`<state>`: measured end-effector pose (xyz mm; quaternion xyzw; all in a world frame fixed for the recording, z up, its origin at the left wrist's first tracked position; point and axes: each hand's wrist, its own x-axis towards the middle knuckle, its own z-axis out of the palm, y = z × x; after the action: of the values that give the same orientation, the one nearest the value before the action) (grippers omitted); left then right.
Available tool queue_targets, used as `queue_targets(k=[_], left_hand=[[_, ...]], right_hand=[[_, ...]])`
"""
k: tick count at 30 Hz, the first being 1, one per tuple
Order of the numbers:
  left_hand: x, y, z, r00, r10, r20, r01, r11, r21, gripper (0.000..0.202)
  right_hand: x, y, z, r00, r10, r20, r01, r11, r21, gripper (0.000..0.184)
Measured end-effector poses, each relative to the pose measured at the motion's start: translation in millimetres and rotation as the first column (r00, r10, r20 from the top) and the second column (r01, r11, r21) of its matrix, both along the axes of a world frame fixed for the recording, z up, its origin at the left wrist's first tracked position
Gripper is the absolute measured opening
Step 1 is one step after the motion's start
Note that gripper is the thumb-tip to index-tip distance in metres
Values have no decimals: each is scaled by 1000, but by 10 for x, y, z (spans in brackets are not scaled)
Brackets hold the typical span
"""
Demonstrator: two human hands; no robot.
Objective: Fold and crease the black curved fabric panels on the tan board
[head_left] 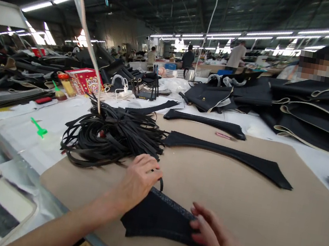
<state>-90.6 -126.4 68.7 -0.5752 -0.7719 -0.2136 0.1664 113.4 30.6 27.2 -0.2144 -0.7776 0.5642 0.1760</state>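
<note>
My left hand (142, 178) is closed in a pinch on a narrow black strip (161, 184), whose short end curls out past the fingers. Just below it lies a long black fabric piece (162, 222) with a flared end and a greyish band along its upper edge. My right hand (216, 242) rests over the middle of that piece, fingers stretched out and touching it near the band. Beyond my left hand sits a tangled heap of black strips (111, 135). Two similar shaped black pieces, a nearer one (229, 154) and a farther one (205, 122), lie across the board.
Under the work is a tan board (262, 216) on a white-covered table. A pink tool (225, 136) lies between the black pieces. To the left are a green plastic item (39, 129) and a red box (84, 80). Black panels (327, 118) are stacked at right; people stand farther back.
</note>
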Motion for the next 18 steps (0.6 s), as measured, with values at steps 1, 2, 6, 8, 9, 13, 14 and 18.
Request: queue_targets(k=[1,2,6,8,9,13,14,18], left_hand=[[112,46,-15,1000,-24,-6,24,1000,20,21],[217,88,-33,999,-43,-12,44,998,42,21],[517,193,-96,995,-101,13,99,990,105,22],[590,193,-84,984,-135,114,125,988,94,24],[610,181,-64,967,-153,205,140,987,77,25],[607,119,51,739,-88,668,188,979,-79,31],[594,117,69,685,-54,727,203,972,-119,31],[549,156,65,640,-57,767,332,920,-208,22]], right_hand=[[-117,-68,90,1000,4,-5,-5,988,-155,55],[-219,-129,159,999,35,-10,-36,962,-270,58],[-401,-239,232,994,113,-14,-106,879,-466,58],[-350,-224,219,994,104,-19,-100,873,-477,58],[-297,-208,220,995,96,-28,-98,879,-466,56],[11,-137,330,983,185,6,-173,932,-317,35],[93,-123,374,976,214,45,-195,945,-264,28],[402,-37,501,966,197,167,-194,980,-36,15]])
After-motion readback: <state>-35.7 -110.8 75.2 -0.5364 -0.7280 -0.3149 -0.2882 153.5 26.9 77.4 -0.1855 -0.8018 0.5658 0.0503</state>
